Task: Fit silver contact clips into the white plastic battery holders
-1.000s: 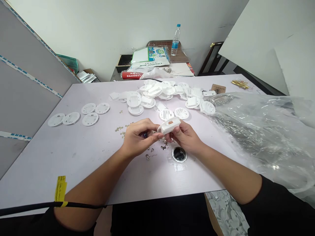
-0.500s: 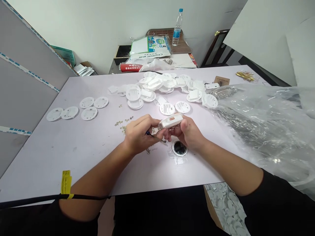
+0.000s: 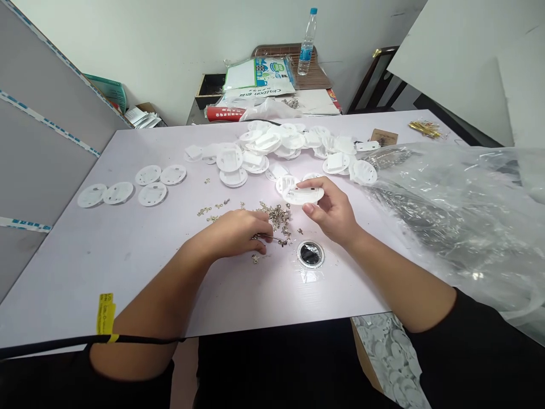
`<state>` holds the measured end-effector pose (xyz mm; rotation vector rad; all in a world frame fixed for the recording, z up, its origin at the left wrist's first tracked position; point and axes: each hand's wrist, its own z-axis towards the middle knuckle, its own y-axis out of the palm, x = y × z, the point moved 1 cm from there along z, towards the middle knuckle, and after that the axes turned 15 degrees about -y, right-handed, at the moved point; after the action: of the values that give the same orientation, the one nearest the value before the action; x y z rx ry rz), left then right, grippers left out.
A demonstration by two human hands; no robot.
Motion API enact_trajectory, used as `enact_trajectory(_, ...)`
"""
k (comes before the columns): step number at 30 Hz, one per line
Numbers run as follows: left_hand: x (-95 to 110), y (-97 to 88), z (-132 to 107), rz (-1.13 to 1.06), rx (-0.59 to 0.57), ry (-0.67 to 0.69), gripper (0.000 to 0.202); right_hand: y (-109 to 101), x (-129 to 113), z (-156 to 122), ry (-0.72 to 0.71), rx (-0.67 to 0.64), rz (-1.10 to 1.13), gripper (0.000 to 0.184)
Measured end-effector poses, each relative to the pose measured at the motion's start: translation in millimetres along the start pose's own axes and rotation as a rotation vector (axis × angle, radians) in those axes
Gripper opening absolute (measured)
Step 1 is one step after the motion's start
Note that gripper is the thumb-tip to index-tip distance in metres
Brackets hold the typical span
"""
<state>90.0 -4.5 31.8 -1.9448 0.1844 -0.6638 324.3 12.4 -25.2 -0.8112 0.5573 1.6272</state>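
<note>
My right hand (image 3: 334, 211) grips a round white plastic disc (image 3: 305, 196) by its right edge, thumb below and fingers on top, tilted above the table. In my left hand (image 3: 244, 233) is a thin tool with a metal shaft (image 3: 275, 237); the rest of it is hidden by the fingers. This hand is low over the table, its fingertips at a pile of small metal pieces (image 3: 279, 216). Close in front of my right wrist lies a round dark disc with a silver rim (image 3: 310, 254), on clear tape.
A heap of white discs (image 3: 272, 142) spans the back, and several more discs (image 3: 152, 194) lie at left. Clear plastic bags (image 3: 460, 216) cover the right side. Behind the table stands a water bottle (image 3: 307, 42). A black cable (image 3: 63, 342) crosses the front left.
My hands have parted. The right hand has lifted the white disc slightly away and turned its flat face toward me; the left has dropped to the metal pieces with the thin tool.
</note>
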Motion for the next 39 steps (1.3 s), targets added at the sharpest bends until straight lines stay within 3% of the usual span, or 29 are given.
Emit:
enact_trajectory(9,9,1.9,1,0.026,-0.071,-0.050,0.011,0,-2,1,-0.020,-0.057,-0.086,0.040)
enact_trajectory(14,10,-3.8,-4,-0.232,-0.071,0.018,0.011,-4,-3,2,-0.098,-0.077,-0.197,0.039)
enact_trajectory(17,9,-5.7,-5,-0.497,0.010,0.049,0.006,-4,-5,3,-0.172,-0.118,-0.260,0.039)
enact_trajectory(22,5,2.2,1,-0.798,0.309,0.028,0.021,0,-7,4,-0.327,-0.227,-0.298,0.042)
enact_trajectory(26,5,7.1,5,-0.697,0.418,-0.067,0.018,2,-6,3,-0.386,-0.291,-0.303,0.047)
enact_trajectory(31,7,6.4,8,-0.546,0.528,-0.027,0.010,2,-5,3,-0.446,-0.307,-0.319,0.049)
enact_trajectory(39,7,8.1,8,-0.590,0.530,-0.032,0.010,3,-5,3,-0.472,-0.323,-0.335,0.047)
